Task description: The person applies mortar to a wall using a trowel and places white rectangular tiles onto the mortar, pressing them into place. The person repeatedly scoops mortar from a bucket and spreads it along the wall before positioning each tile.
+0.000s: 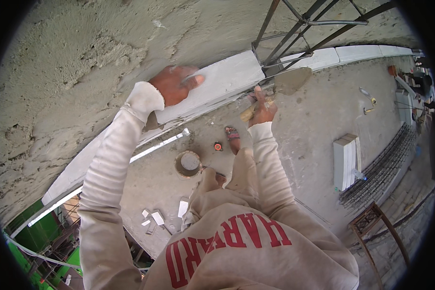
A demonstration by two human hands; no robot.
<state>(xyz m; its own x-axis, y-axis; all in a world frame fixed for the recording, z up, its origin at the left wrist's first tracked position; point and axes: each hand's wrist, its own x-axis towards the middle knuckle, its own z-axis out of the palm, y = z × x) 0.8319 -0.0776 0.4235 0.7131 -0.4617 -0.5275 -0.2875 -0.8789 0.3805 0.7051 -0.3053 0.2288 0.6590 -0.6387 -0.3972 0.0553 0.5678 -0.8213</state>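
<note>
A long white block (229,77) lies along the foot of a rough grey mortar wall (96,43), in line with other white blocks. Across its top at the left end rests my left hand (175,85), thumb out and fingers bent toward the wall side, gripping it. Near the block's right end, on its front side, my right hand (264,111) is closed round the wooden handle (248,114) of a trowel. The trowel's blade is mostly hidden and hard to make out. A patch of wet mortar (294,80) lies just right of that hand.
A steel rebar cage (299,29) rises at the block's right end. On the floor are a mortar bucket (188,163), a tape measure (218,146), a straight metal bar (159,145), block offcuts (157,217), stacked white blocks (344,162) and rebar mesh (379,166). The floor edge drops off lower left.
</note>
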